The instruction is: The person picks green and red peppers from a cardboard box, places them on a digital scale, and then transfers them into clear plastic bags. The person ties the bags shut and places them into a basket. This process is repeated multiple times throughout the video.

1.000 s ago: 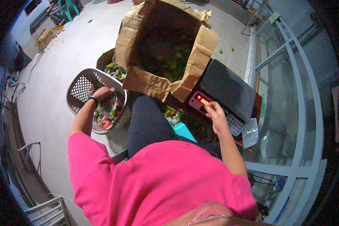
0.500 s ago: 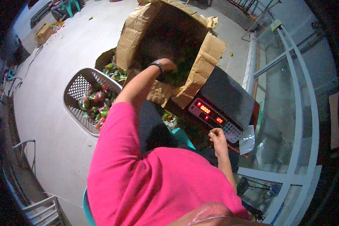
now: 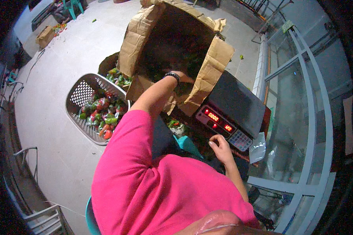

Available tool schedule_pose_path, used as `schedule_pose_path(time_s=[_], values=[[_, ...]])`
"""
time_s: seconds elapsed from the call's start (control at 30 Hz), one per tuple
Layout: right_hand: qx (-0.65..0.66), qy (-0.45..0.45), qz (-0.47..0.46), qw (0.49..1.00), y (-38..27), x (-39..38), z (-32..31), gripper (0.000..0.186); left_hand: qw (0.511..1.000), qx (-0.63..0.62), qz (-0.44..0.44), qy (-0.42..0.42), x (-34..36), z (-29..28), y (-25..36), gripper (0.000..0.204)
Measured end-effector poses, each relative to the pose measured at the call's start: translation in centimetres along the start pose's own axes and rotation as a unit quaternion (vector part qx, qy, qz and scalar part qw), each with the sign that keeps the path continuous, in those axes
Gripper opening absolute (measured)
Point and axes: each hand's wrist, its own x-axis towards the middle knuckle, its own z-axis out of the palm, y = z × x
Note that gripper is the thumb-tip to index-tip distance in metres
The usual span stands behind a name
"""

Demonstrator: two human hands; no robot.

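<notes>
My left hand [image 3: 181, 77], with a dark beaded bracelet at its wrist, reaches into a large open cardboard box [image 3: 211, 64]. Its fingers are mostly lost in the box's shadow, so their grip does not show. The contents look dark with faint green. My right hand [image 3: 220, 148] hovers just in front of the keypad of a digital scale [image 3: 239, 102], apart from it. Its fingers are curled in with the thumb close; whatever they may hold is hidden. At the box's left stands a grey perforated basket [image 3: 75, 113] holding bagged red and green peppers [image 3: 106, 113].
More green peppers [image 3: 119, 77] lie between basket and box. A clear plastic bag [image 3: 257, 149] hangs by the scale's corner. A glass-paned metal frame [image 3: 302, 117] closes off the right side. A small cardboard box [image 3: 45, 37] sits far left beside loose peppers.
My left hand has shifted right and slightly down, toward the box's near right side. My right hand has moved a little left and down, its fingers curling over. More of the basket shows.
</notes>
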Motion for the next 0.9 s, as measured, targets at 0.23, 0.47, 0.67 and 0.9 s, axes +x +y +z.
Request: schedule_pose_path(time_s=[0.23, 0.47, 0.67, 0.9], values=[[-0.030, -0.070, -0.054, 0.996, -3.3, 1.2, 0.8, 0.018, 0.973, -0.045, -0.021, 0.224, 1.6, 2.6, -0.3, 0.083], [-0.037, -0.121, -0.058, 0.990, -3.1, 0.9, 0.9, 0.018, 0.969, -0.094, 0.073, 0.217, 2.1, 4.4, -1.7, 0.078], [-0.063, -0.141, -0.158, 0.975, -4.9, 3.9, 1.7, 0.017, 0.930, -0.263, 0.052, 0.253, 3.1, 3.8, -3.3, 0.055], [-0.027, -0.046, -0.221, 0.974, -9.7, 8.0, 1.2, 0.018, 0.510, -0.847, 0.143, 0.048, -3.6, -0.1, -3.7, 0.033]])
